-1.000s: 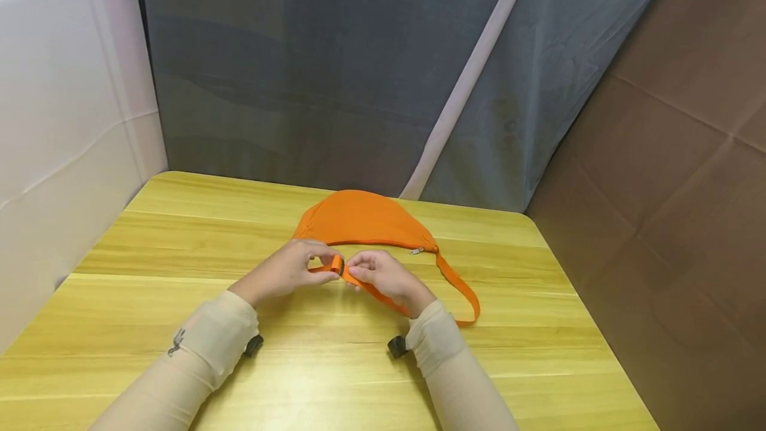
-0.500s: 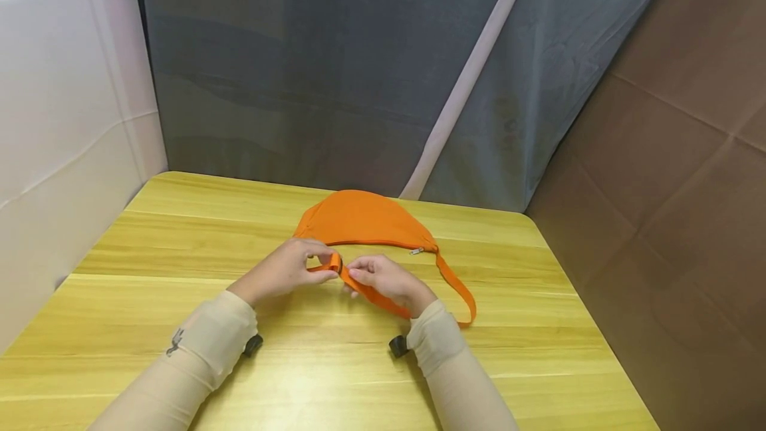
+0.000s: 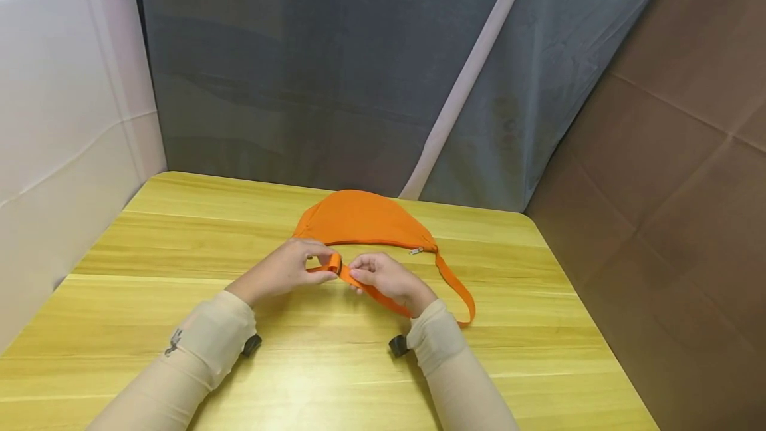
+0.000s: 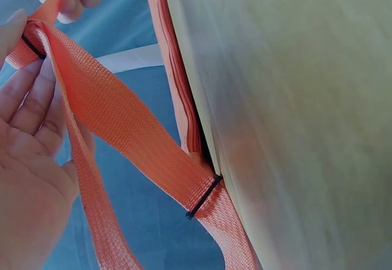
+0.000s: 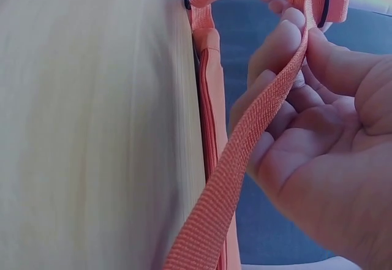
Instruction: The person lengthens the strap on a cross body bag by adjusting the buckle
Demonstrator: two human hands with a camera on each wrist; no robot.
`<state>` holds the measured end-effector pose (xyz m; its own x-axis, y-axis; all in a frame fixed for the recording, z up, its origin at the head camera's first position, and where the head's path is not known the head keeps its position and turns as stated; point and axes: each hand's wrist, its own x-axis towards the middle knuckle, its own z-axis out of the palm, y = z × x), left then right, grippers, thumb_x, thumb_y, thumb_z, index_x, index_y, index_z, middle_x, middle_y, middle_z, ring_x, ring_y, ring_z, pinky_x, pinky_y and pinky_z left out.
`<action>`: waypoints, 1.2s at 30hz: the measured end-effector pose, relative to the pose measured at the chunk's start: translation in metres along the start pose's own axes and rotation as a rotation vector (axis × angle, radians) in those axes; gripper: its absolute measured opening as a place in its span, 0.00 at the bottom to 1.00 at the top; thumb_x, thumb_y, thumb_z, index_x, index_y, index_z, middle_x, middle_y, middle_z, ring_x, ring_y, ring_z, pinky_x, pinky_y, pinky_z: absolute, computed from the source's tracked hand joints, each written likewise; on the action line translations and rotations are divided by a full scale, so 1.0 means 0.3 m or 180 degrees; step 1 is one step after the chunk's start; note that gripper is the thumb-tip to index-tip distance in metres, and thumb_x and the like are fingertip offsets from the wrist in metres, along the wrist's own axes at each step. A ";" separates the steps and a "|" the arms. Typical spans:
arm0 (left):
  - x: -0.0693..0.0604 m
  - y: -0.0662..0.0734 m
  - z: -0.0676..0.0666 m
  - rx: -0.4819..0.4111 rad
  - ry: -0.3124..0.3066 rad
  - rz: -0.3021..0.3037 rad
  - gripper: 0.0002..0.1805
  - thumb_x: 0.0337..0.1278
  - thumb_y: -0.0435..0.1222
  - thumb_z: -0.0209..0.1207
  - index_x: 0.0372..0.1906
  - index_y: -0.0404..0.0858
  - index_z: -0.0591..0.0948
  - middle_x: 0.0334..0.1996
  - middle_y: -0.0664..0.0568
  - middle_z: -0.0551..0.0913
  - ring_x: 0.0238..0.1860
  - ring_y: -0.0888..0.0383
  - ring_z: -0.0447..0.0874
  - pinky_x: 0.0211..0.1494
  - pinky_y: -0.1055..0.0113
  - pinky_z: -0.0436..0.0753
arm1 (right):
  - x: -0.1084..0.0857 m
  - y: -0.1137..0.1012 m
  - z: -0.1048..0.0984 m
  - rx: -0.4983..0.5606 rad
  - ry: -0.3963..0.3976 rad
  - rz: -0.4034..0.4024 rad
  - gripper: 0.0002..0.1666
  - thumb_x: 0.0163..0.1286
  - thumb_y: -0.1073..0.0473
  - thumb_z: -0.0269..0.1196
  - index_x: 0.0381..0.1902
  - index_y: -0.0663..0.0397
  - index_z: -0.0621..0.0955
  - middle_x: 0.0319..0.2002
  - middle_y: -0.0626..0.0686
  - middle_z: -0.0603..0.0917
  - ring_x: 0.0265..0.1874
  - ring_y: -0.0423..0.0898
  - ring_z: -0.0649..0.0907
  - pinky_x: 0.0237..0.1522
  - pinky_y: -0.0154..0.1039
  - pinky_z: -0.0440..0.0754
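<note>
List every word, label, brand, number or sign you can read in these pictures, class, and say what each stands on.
Readable text: none.
Dark mark on the left sleeve: too small and blurred to read; it may be a printed design or lettering.
Orange bag and its strap: no lettering visible.

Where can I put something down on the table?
The table is bare left of the left sleeve, between it and the right sleeve, and right of the orange strap. It's crowded around the bag, left hand and right hand.
</note>
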<state>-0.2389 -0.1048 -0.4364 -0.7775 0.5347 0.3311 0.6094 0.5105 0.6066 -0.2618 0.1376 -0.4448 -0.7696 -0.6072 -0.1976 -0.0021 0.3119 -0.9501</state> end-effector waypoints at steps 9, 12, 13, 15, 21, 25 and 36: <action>0.000 -0.003 0.008 0.0016 -0.0032 0.0035 0.07 0.57 0.41 0.73 0.39 0.53 0.85 0.31 0.66 0.81 0.36 0.60 0.76 0.41 0.63 0.75 | -0.004 -0.005 0.009 0.0018 0.0042 -0.0048 0.11 0.79 0.63 0.55 0.48 0.65 0.81 0.37 0.64 0.83 0.29 0.44 0.79 0.47 0.45 0.80; 0.000 -0.005 0.009 0.0001 -0.0033 0.0083 0.07 0.58 0.41 0.72 0.36 0.55 0.84 0.31 0.67 0.81 0.35 0.61 0.75 0.40 0.64 0.75 | -0.006 -0.008 0.011 0.0030 0.0061 -0.0071 0.11 0.79 0.63 0.55 0.48 0.65 0.82 0.37 0.65 0.83 0.30 0.45 0.79 0.49 0.49 0.79; 0.000 -0.007 0.010 -0.0001 -0.0033 0.0103 0.07 0.58 0.41 0.72 0.35 0.55 0.83 0.30 0.67 0.80 0.35 0.62 0.75 0.40 0.64 0.75 | -0.006 -0.010 0.011 0.0034 0.0062 -0.0079 0.12 0.79 0.63 0.55 0.48 0.65 0.82 0.37 0.66 0.83 0.30 0.46 0.79 0.49 0.50 0.79; 0.000 -0.007 0.010 -0.0003 -0.0025 0.0116 0.08 0.58 0.42 0.73 0.35 0.56 0.83 0.31 0.67 0.81 0.35 0.62 0.75 0.41 0.63 0.75 | -0.008 -0.013 0.012 0.0037 0.0046 -0.0089 0.13 0.80 0.62 0.55 0.49 0.65 0.82 0.39 0.68 0.83 0.31 0.47 0.80 0.50 0.51 0.80; 0.001 -0.005 0.008 -0.0014 -0.0032 0.0018 0.07 0.58 0.43 0.73 0.38 0.55 0.85 0.33 0.67 0.82 0.37 0.61 0.77 0.45 0.59 0.77 | -0.011 -0.018 0.008 -0.0079 -0.0217 -0.0153 0.16 0.81 0.62 0.52 0.56 0.66 0.80 0.46 0.69 0.84 0.36 0.49 0.83 0.50 0.41 0.81; 0.001 -0.007 0.007 -0.0005 -0.0038 -0.0017 0.07 0.58 0.42 0.72 0.39 0.54 0.86 0.33 0.67 0.82 0.38 0.57 0.78 0.45 0.58 0.77 | -0.008 -0.010 0.003 -0.0177 -0.0406 -0.0250 0.17 0.82 0.62 0.51 0.58 0.67 0.78 0.45 0.68 0.85 0.39 0.52 0.84 0.52 0.38 0.80; 0.000 -0.003 0.005 0.0001 0.0042 -0.0003 0.08 0.57 0.41 0.73 0.41 0.51 0.87 0.31 0.67 0.82 0.37 0.59 0.77 0.43 0.62 0.76 | -0.008 0.003 -0.008 -0.0252 -0.0050 -0.0026 0.11 0.81 0.65 0.52 0.48 0.65 0.80 0.38 0.64 0.83 0.36 0.49 0.81 0.44 0.36 0.78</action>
<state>-0.2392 -0.1040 -0.4380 -0.7800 0.5253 0.3402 0.6088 0.5111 0.6067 -0.2616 0.1410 -0.4447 -0.7592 -0.6211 -0.1943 -0.0593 0.3634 -0.9297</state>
